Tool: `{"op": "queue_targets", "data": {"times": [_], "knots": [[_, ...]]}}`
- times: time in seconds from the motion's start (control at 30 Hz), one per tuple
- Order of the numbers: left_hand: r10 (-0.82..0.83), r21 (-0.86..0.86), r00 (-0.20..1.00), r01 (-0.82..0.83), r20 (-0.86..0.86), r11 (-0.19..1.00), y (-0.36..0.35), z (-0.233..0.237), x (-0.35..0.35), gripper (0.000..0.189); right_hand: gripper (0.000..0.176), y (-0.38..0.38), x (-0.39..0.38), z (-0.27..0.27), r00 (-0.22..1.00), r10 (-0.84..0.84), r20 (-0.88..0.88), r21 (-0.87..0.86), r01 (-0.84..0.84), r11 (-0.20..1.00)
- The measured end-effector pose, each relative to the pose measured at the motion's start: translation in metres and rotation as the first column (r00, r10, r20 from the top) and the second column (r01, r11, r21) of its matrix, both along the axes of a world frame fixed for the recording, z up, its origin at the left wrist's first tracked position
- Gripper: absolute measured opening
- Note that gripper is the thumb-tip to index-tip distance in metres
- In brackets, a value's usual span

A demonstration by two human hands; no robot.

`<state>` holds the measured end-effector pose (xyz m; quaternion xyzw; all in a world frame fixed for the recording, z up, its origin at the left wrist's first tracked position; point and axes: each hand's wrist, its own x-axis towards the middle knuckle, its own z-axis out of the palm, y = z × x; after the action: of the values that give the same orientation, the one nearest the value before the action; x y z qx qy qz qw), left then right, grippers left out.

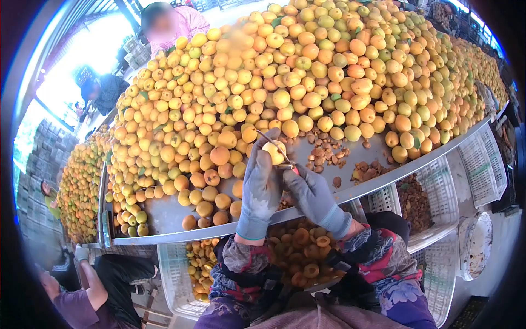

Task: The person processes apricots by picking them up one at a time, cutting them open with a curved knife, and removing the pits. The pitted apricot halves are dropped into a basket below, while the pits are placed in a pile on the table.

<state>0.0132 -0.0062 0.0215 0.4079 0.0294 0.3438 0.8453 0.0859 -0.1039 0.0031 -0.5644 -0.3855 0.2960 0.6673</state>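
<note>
Mid-view, the grey-gloved left hand (258, 186) clamps a smooth round yellow fruit (273, 154), the grey-gloved right hand (314, 193) pinches a thin curved tool (280, 150) against it, and a white slatted plastic crate (442, 189) holds brown pits (412, 204) near three o'clock.

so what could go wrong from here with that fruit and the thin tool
The thin tool held by the right hand might slip off the round fruit and catch the left glove, which grips close around it. Some loose fruits lie near the metal rim, so a bump could perhaps send one over.
</note>
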Motion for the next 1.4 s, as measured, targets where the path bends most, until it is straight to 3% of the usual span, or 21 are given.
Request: {"op": "queue_targets", "data": {"times": [0.03, 0.1, 0.17, 0.23, 0.27, 0.33, 0.43, 0.57, 0.63, 0.77, 0.83, 0.87, 0.97, 1.1, 1.17, 1.3, 1.4], "knots": [[-0.003, 0.003, 1.000, 0.003, 0.001, 1.000, 0.001, 0.004, 0.000, 0.051, 0.037, 0.000, 0.003, -0.002, 1.000, -0.004, -0.011, 0.011, 0.005, 1.000], [0.208, 0.349, 0.965, -0.142, -0.161, 0.926, 0.005, 0.008, -0.002, 0.044, 0.037, -0.004, 0.006, 0.000, 0.999, 0.000, 0.048, -0.024, 0.001, 1.000], [0.224, 0.368, 0.959, -0.148, -0.175, 0.918, 0.006, 0.003, -0.003, 0.042, 0.037, -0.005, 0.006, 0.005, 0.995, 0.008, 0.102, -0.061, -0.002, 0.998], [0.268, 0.302, 0.953, -0.216, -0.142, 0.929, 0.004, -0.004, 0.002, 0.043, 0.037, -0.005, 0.004, 0.009, 0.964, -0.026, 0.263, -0.121, 0.060, 0.991], [0.269, 0.303, 0.953, -0.216, -0.143, 0.928, 0.002, -0.004, 0.003, 0.043, 0.037, -0.005, 0.003, 0.010, 0.965, -0.026, 0.262, -0.119, 0.060, 0.991], [0.227, 0.069, 0.965, -0.219, -0.133, 0.973, -0.002, -0.001, 0.004, 0.047, 0.038, -0.005, 0.000, 0.010, 0.927, -0.064, 0.370, -0.137, 0.122, 0.983], [0.183, -0.025, 0.975, -0.188, -0.126, 0.982, 0.000, 0.000, 0.003, 0.036, 0.035, -0.004, -0.001, 0.004, 0.922, -0.084, 0.379, -0.143, 0.148, 0.979], [0.217, 0.082, 0.966, -0.207, -0.142, 0.975, -0.005, 0.009, 0.003, 0.034, 0.033, -0.004, 0.003, 0.004, 0.932, -0.087, 0.353, -0.151, 0.148, 0.977], [0.335, 0.230, 0.934, -0.301, -0.124, 0.925, -0.007, 0.008, 0.004, 0.042, 0.033, -0.005, 0.000, 0.008, 0.921, -0.099, 0.377, -0.145, 0.164, 0.976], [0.319, 0.181, 0.941, -0.296, -0.115, 0.938, 0.003, 0.001, 0.000, 0.040, 0.033, -0.005, -0.001, 0.009, 0.916, -0.097, 0.389, -0.141, 0.163, 0.976], [0.233, -0.035, 0.962, -0.240, -0.142, 0.970, 0.010, -0.006, -0.002, 0.038, 0.032, -0.006, -0.001, 0.008, 0.853, -0.074, 0.517, -0.196, 0.201, 0.960], [0.194, -0.045, 0.974, -0.200, -0.114, 0.979, 0.013, -0.008, -0.001, 0.037, 0.032, -0.006, 0.000, 0.009, 0.853, -0.076, 0.517, -0.194, 0.203, 0.960], [0.211, 0.012, 0.968, -0.211, -0.133, 0.977, -0.005, 0.022, 0.002, 0.031, 0.031, -0.007, 0.001, 0.009, 0.891, -0.068, 0.449, -0.226, 0.188, 0.956], [0.339, 0.031, 0.936, -0.338, -0.090, 0.941, 0.001, 0.012, 0.004, 0.039, 0.032, -0.006, 0.001, 0.007, 0.853, -0.089, 0.514, -0.178, 0.208, 0.962], [0.301, 0.081, 0.943, -0.292, -0.143, 0.953, 0.009, 0.007, -0.001, 0.039, 0.032, -0.005, 0.000, 0.007, 0.835, -0.079, 0.545, -0.180, 0.209, 0.961], [0.250, -0.083, 0.945, -0.272, -0.212, 0.959, 0.009, 0.009, -0.003, 0.038, 0.032, -0.006, 0.000, 0.006, 0.793, -0.065, 0.605, -0.200, 0.231, 0.952], [0.158, 0.002, 0.973, -0.160, -0.168, 0.987, 0.015, 0.010, -0.006, 0.043, 0.032, -0.006, 0.001, 0.007, 0.766, -0.072, 0.639, -0.198, 0.254, 0.947]]}}
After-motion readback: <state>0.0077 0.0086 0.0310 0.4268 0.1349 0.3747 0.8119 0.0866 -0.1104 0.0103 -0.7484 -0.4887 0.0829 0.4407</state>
